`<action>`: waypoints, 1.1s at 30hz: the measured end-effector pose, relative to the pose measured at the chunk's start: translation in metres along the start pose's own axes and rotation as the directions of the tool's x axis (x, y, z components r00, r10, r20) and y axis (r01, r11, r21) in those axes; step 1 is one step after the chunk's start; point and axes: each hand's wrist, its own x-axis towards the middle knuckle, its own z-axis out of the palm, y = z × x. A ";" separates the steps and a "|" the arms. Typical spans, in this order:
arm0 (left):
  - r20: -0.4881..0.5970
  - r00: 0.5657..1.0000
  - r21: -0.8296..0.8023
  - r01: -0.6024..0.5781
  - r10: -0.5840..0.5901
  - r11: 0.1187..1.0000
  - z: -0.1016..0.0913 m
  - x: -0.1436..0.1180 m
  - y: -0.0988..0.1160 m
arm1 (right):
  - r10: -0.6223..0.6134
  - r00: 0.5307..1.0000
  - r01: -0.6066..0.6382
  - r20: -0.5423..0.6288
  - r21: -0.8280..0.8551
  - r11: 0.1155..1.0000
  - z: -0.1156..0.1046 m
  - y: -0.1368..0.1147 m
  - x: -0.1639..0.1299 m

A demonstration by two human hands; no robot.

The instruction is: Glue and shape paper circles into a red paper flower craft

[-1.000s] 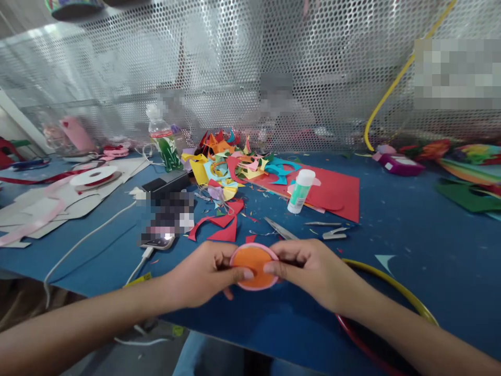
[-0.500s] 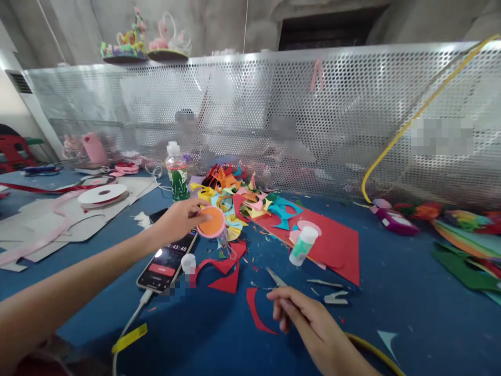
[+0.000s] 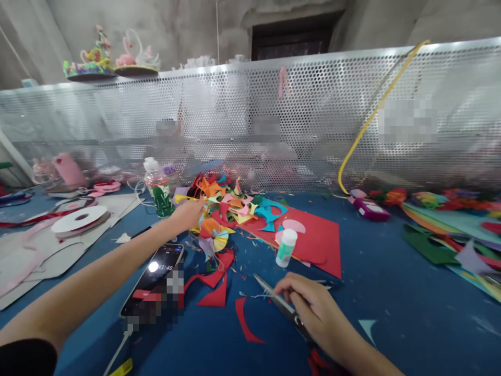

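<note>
One blue table (image 3: 391, 292) fills the view, backed by one perforated metal screen (image 3: 313, 115). On the table lies one large red paper sheet (image 3: 317, 243), one heap of coloured paper offcuts (image 3: 230, 203), one phone (image 3: 154, 277) with its screen lit, one white ribbon reel (image 3: 80, 219), one drink bottle (image 3: 156, 185), one glue stick (image 3: 285, 248) standing on the red sheet, and one pair of scissors (image 3: 276, 300).

The left hand (image 3: 188, 214) is stretched out to the near edge of the heap, fingers curled loosely. The orange disc with a pink rim (image 3: 210, 227) lies on the scraps just beside it; whether the fingers touch it cannot be told. The right hand (image 3: 317, 310) rests on the scissors, fingers bent around the handle end, blades pointing away to the left.

Half a second ago the left hand held the disc up above the phone, and the right hand lay flat and empty just short of the scissors. A second ago both hands pinched the disc together at the table's near edge.

Three red scraps (image 3: 213, 287) lie between the phone and the scissors. A yellow tube (image 3: 368, 120) leans against the screen. Stacked coloured sheets (image 3: 450, 230) sit at the far right. The left forearm crosses in front of the phone's cable.
</note>
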 end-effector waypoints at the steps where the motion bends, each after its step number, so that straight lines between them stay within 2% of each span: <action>1: -0.001 1.000 0.019 -0.004 0.004 1.000 -0.003 -0.001 0.001 | 0.001 1.000 -0.001 -0.018 -0.008 1.000 -0.002 0.001 0.001; 4: -0.003 1.000 0.060 0.002 -0.002 0.998 -0.012 -0.007 0.005 | 0.031 0.996 -0.032 -0.083 -0.015 0.999 -0.005 0.007 0.004; 7: -0.016 0.999 0.079 0.039 -0.038 0.996 -0.020 -0.029 0.014 | 0.064 0.993 -0.066 -0.104 -0.018 0.998 -0.007 0.011 0.005; 9: -0.020 0.997 0.071 0.076 -0.075 0.995 -0.024 -0.056 0.023 | 0.072 0.993 -0.075 -0.096 -0.025 0.997 -0.008 0.012 0.005; 12: -0.016 0.991 0.025 0.130 -0.130 0.991 -0.025 -0.110 0.039 | 0.070 0.996 -0.072 -0.055 -0.040 0.997 -0.010 0.011 0.004; 16: -0.054 0.979 -0.077 0.191 -0.195 0.979 -0.013 -0.174 0.066 | 0.080 0.997 -0.081 -0.005 -0.066 0.995 -0.009 0.009 0.000; 18: 0.020 0.975 -0.101 0.220 -0.219 0.970 -0.002 -0.192 0.082 | 0.098 0.995 -0.097 0.011 -0.081 0.992 -0.006 0.010 -0.001; 20: 0.052 0.977 -0.097 0.212 -0.208 0.972 0.009 -0.200 0.099 | 0.129 0.992 -0.126 0.017 -0.098 0.987 -0.004 0.012 -0.002; 23: 0.039 0.985 -0.099 0.170 -0.167 0.980 0.021 -0.204 0.119 | 0.207 0.978 -0.207 -0.016 -0.132 0.969 -0.004 0.020 -0.001; 26: 0.001 0.992 -0.106 0.127 -0.128 0.986 0.020 -0.206 0.125 | 0.289 0.954 -0.299 -0.083 -0.155 0.942 -0.008 0.032 0.002; 30: -0.050 0.993 -0.096 0.101 -0.106 0.990 0.001 -0.201 0.104 | 0.339 0.922 -0.366 -0.187 -0.135 0.921 -0.008 0.052 0.005; 33: -0.020 0.995 -0.072 0.095 -0.096 0.993 -0.011 -0.182 0.079 | 0.354 0.901 -0.390 -0.252 -0.111 0.914 -0.003 0.065 0.011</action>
